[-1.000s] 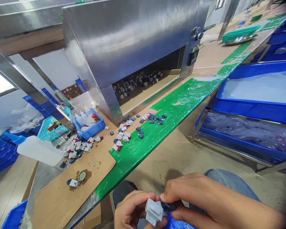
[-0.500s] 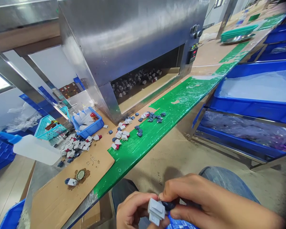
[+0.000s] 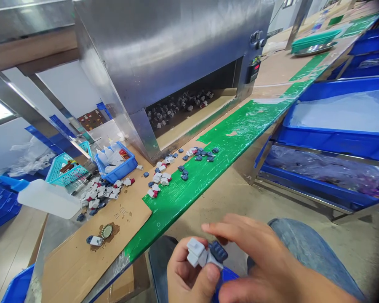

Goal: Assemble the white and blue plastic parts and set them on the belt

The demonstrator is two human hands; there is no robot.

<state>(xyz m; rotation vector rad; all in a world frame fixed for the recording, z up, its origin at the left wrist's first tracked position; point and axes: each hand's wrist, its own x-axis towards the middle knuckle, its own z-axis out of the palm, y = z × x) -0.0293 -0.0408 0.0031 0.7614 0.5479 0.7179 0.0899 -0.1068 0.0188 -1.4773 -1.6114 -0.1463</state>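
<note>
"Well, what's largest?"
"The table, with a metal box on it."
"And the hands?"
"The right hand has its fingers spread, empty. The left hand, thumb against fingers, pinches a small white-and-blue piece just off the table's near edge."
"Does the right one touch it?"
"Cannot tell."

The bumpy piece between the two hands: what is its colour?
The bumpy piece is dark blue, seen best in the head view.
</note>
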